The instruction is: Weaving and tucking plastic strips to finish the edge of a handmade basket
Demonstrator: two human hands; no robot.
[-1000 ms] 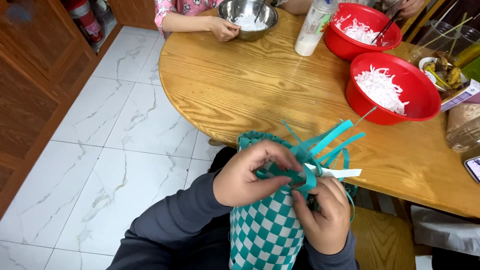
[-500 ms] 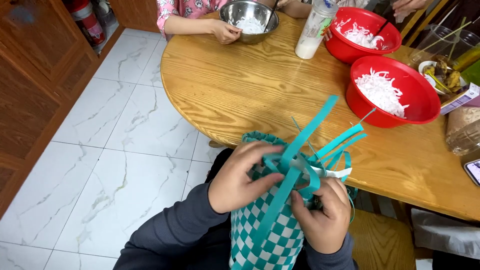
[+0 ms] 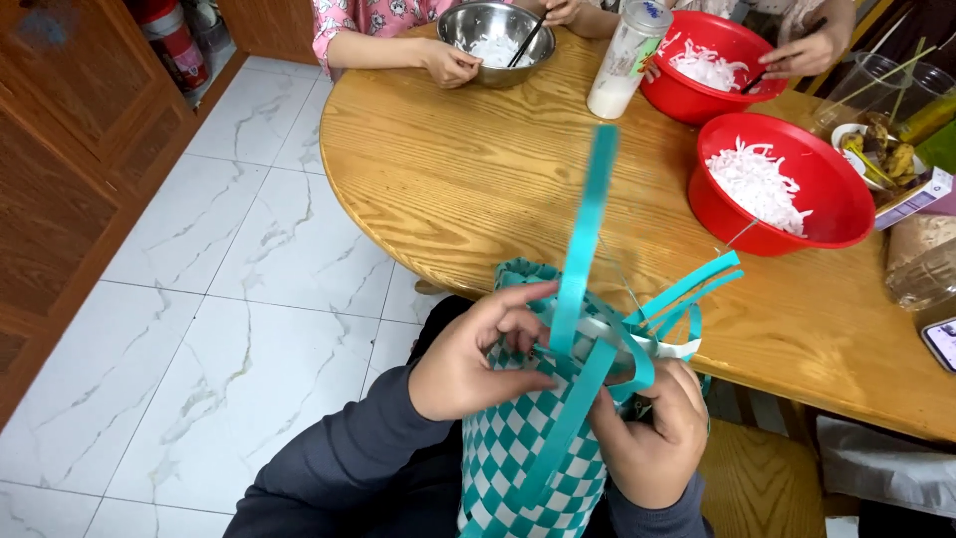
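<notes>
A green-and-white checkered woven basket (image 3: 518,453) rests in my lap below the table edge. My left hand (image 3: 473,354) grips its upper rim, fingers curled over the weave. My right hand (image 3: 652,438) holds the basket's right side, where loose teal strips (image 3: 687,294) fan out. One long teal strip (image 3: 583,229) stands up from the rim between my hands, and its lower part runs down across the basket front.
A round wooden table (image 3: 478,179) holds two red bowls of white shreds (image 3: 772,184) (image 3: 712,65), a steel bowl (image 3: 495,28) and a white bottle (image 3: 625,62). Other people's hands (image 3: 448,62) (image 3: 802,55) work at the bowls. White marble tiles (image 3: 229,299) and a wooden cabinet (image 3: 70,169) lie left.
The long teal strip has swung up, from lying low among the others to standing nearly upright. My left fingers shifted along the rim. The basket stayed in my lap.
</notes>
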